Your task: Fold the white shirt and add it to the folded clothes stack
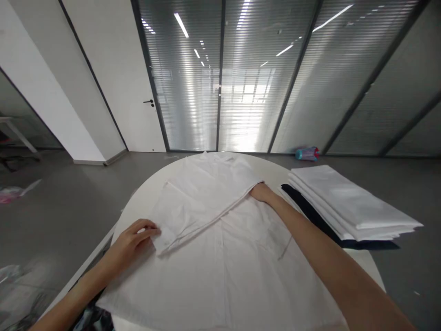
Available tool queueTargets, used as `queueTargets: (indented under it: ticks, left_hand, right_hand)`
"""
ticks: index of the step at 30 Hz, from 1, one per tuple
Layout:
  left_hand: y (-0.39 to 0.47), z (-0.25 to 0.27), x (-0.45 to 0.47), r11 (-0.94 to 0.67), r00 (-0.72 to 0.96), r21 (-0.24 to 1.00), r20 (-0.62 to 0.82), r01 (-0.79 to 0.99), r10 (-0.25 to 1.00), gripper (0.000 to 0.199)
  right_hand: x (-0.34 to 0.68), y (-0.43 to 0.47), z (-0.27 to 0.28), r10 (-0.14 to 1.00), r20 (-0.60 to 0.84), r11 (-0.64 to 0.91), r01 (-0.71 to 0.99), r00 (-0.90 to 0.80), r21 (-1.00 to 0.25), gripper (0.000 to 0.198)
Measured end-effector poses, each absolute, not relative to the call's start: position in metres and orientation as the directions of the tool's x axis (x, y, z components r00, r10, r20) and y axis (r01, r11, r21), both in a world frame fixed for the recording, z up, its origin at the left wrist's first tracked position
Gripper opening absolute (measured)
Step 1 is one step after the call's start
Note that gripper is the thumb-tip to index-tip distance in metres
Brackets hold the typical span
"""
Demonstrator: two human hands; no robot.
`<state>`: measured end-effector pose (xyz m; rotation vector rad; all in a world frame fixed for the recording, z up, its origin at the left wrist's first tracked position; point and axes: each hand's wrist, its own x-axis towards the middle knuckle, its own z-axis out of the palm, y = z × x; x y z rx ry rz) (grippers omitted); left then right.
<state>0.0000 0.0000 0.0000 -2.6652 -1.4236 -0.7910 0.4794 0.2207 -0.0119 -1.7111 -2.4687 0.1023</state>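
A white shirt (206,276) lies spread over a round white table, its button line running down the middle and its collar toward the far edge. One sleeve (193,216) lies slantwise across the front. My left hand (136,239) is at the left, its fingers bent and pinched on the lower left end of that sleeve. On the right, my right hand (261,191) reaches under the upper right end of the slanting cloth edge. Its fingers are hidden beneath the fabric.
Folded white cloths (351,202) are stacked with a dark navy cloth (317,220) at the table's right edge. The white tabletop (138,202) shows at the left. A blue and red striped object (307,154) lies on the floor by the glass partition.
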Motion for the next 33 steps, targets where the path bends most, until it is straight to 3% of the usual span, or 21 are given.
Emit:
queueTargets:
  ticks: [7, 11, 17, 20, 24, 33]
  left_hand:
    - [-0.003, 0.013, -0.001, -0.642, 0.555, 0.134, 0.391, 0.755, 0.735, 0.031]
    - [0.014, 0.033, 0.016, -0.601, 0.49, 0.132, 0.456, 0.789, 0.743, 0.03]
    - [0.056, 0.037, 0.076, -0.607, 0.527, 0.165, 0.355, 0.778, 0.772, 0.037]
    - [0.063, 0.023, 0.095, -0.623, 0.585, 0.145, 0.231, 0.769, 0.777, 0.052]
    - [0.059, 0.007, 0.096, -0.607, 0.603, 0.17, 0.08, 0.777, 0.794, 0.063]
    - [0.054, 0.006, 0.092, -0.628, 0.626, 0.216, 0.086, 0.748, 0.775, 0.064]
  right_hand:
    - [0.473, 0.207, 0.012, 0.958, -0.059, 0.278, 0.958, -0.282, -0.066, 0.047]
    - [0.465, 0.195, 0.049, 0.958, -0.158, 0.24, 0.971, -0.239, -0.018, 0.035]
    - [0.419, 0.212, 0.091, 0.984, 0.055, 0.168, 0.986, -0.168, 0.021, 0.049]
    - [0.405, 0.243, 0.074, 0.98, 0.104, 0.167, 0.986, -0.168, 0.022, 0.058]
    - [0.41, 0.286, 0.028, 0.992, 0.018, 0.127, 0.991, -0.127, -0.04, 0.071]
    - [0.44, 0.332, -0.006, 1.0, -0.004, 0.024, 0.996, -0.024, -0.086, 0.08]
